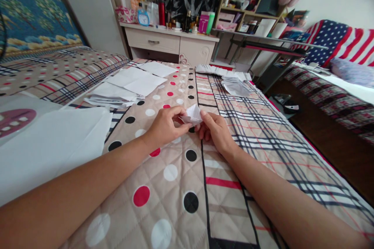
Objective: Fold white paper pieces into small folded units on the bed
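A small folded piece of white paper is held up between my two hands, over the middle of the bed cover. My left hand pinches its left side between thumb and fingers. On the right side, my right hand grips it with the thumb on top and the fingers curled below. Beyond my left hand lies a loose stack of white paper sheets. Farther off on the right, a pile of small folded papers rests beside a long white strip-like bundle.
The quilted bed cover has dots and plaid. A large white bag with a pink print lies at the left. A cluttered dresser stands past the bed's far end. Right of the bed's edge is dark floor, with a second bed beyond.
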`<move>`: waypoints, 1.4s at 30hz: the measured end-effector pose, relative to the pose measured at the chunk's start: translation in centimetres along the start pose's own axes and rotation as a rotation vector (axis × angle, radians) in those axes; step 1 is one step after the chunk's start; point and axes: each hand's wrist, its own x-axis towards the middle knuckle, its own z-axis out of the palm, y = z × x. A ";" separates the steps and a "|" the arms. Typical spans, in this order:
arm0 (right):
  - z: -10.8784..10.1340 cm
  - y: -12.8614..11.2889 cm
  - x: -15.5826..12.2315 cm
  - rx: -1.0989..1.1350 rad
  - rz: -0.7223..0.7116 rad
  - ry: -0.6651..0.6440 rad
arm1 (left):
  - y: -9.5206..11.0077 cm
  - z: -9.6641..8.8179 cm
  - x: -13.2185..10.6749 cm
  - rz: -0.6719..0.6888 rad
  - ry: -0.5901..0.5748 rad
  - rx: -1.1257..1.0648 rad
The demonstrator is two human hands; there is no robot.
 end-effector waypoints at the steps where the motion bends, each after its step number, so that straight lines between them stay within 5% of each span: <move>1: 0.0 -0.1 0.0 0.002 -0.021 -0.002 | -0.1 0.0 0.0 -0.010 0.012 -0.003; 9: -0.1 -0.1 0.0 0.068 -0.223 0.101 | -0.1 0.0 0.2 -0.078 -0.054 -0.069; 15: -0.4 0.2 0.2 -0.121 -0.435 0.087 | 0.1 -0.1 0.1 -0.012 -0.070 0.063; 26: -0.5 0.5 0.4 -0.111 -0.420 0.070 | 0.4 -0.7 0.3 0.294 0.129 0.070; 42: -0.3 0.4 0.2 -0.118 -0.483 0.095 | 0.0 -0.5 0.4 0.233 0.130 0.023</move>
